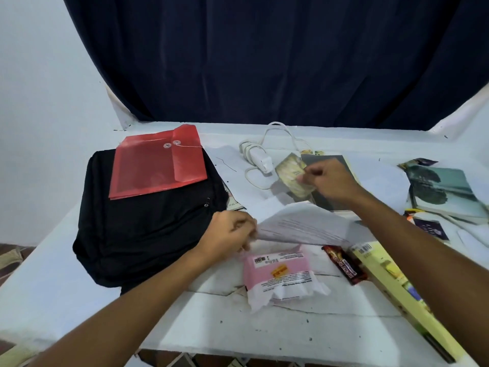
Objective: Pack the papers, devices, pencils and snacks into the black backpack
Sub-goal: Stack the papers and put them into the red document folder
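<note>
Bag: black backpack (148, 223) lies flat on the left of the table (79, 295), looks zipped up. Nothing seen going in yet.
On bag: red folder (156, 165) w/ string tie sits on top, far side.
L hand: left hand (230, 234) is just right of the bag, fingers curled, pinching the edge of the white papers (301, 226) & lifting them.
R hand: right hand (330, 181) is farther back, fingers curled round a small yellowish packet (291, 173). Blurry, can't tell what it is.
Device: white charger (259, 157) w/ cord, far middle, just left of the packet.
Snacks: pink pack (277, 274) near the middle, choc bar (344, 264) just right of it, both still on the table.
Right side: yellow book (391, 284), teal book (444, 192), small dark packs. Pencils: can't pick them out.
Done: abt nothing, I think.
Left: open bag, then papers, charger, snacks, pencils go in.
</note>
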Demonstrator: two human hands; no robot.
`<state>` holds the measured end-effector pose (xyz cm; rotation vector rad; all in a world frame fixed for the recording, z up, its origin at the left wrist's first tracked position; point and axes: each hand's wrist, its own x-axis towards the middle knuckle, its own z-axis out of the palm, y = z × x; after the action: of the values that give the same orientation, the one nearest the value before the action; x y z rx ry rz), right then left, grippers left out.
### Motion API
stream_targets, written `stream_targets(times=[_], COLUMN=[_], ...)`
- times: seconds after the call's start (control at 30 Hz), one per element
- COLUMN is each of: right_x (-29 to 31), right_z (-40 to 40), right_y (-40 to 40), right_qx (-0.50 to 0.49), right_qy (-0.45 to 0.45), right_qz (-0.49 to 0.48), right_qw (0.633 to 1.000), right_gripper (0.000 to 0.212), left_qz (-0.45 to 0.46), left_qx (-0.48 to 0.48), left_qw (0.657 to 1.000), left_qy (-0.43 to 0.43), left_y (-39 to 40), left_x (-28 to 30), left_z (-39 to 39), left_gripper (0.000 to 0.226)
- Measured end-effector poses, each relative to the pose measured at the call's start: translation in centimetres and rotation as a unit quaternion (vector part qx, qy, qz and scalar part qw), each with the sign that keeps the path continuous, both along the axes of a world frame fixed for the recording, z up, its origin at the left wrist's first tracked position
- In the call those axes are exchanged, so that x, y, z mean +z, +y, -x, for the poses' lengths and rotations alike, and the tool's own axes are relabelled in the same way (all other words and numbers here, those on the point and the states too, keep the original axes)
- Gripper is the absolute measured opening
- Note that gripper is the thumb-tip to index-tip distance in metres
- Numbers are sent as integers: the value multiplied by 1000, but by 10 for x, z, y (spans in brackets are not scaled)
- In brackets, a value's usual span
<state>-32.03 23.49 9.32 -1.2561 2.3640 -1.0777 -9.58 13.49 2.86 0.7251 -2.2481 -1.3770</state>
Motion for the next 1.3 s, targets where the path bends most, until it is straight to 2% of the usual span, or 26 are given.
stream_targets(times=[0.07,0.13,0.2,0.37,0.43,0.53,0.63,0.83,1.0,1.07,1.2,1.3], right_x=[5,4,-4,-20,-23,-27,-32,-47,-54,-60,-79,-80], right_z=[9,14,15,15,19,29,37,27,-2,-17,-30,-28], right_y=[5,11,16,23,24,23,21,19,11,7,1,-2], right_qx=[-1,0,8,22,20,14,7,17,66,93,145,142], right_qy=[2,6,13,57,64,65,66,97,147,188,342,320], right_qz=[10,0,-18,-55,-56,-55,-56,-81,-137,-164,-218,-251], right_qw=[1000,1000,1000,997,996,996,996,992,977,964,903,903], right_gripper=[31,32,34,34,32,28,25,36,18,17,25,26], left_qz=[-180,-298,-361,-463,-441,-329,-206,-241,-191,-177,-186,-184], left_qx=[98,159,175,141,105,111,116,91,142,161,188,205], left_qw=[979,941,916,874,889,934,970,966,969,968,961,957], left_qy=[0,-15,-21,-38,-66,-81,-55,21,68,75,85,88], left_y=[5,6,6,8,9,6,0,-24,-69,-85,-99,-101], left_x=[5,1,-2,3,9,14,23,54,59,51,31,18], left_z=[7,11,13,12,7,-3,-18,-58,-82,-90,-101,-105], left_gripper=[38,36,19,26,27,24,42,52,58,59,61,59])
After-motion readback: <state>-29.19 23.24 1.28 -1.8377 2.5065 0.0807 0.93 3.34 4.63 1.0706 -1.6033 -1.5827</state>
